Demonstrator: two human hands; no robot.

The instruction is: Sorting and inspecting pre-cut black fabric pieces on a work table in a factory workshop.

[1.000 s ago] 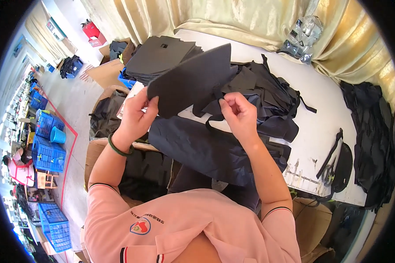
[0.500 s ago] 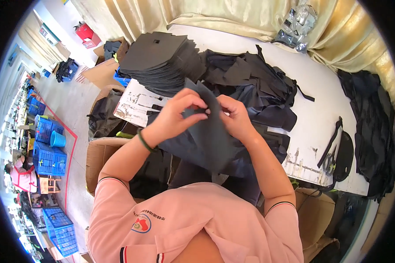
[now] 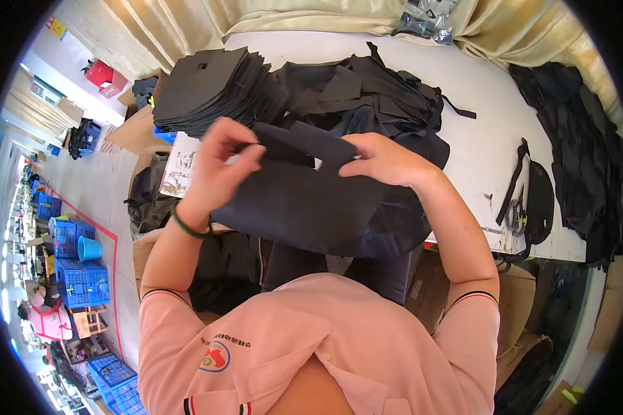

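Observation:
A black flat panel (image 3: 298, 207) of foam-like sheet is held up in front of me, its upper edge bent, with a small cut-out near that edge. My right hand (image 3: 387, 159) pinches its upper right part between thumb and fingers. At the upper left of the panel is my left hand (image 3: 221, 162), slightly blurred, thumb and fingers curled toward each other. A dark bit shows between them; whether it is a loose piece or the panel behind cannot be made out. Just beyond stands a tall stack of similar black panels (image 3: 194, 86), the top one with a square hole.
Black fabric pieces (image 3: 360, 86) lie heaped on the white table (image 3: 464, 152). On the right are scissors (image 3: 514, 214), a black pouch (image 3: 538, 200) and a long pile of black cloth (image 3: 571, 138). Cardboard boxes (image 3: 516, 297) flank me below; blue crates (image 3: 83, 280) stand far left.
My hands have moved apart. The left hand has drawn left, off the panel's folded edge; the right hand keeps its hold. The panel has opened out flatter, and the view has shifted slightly.

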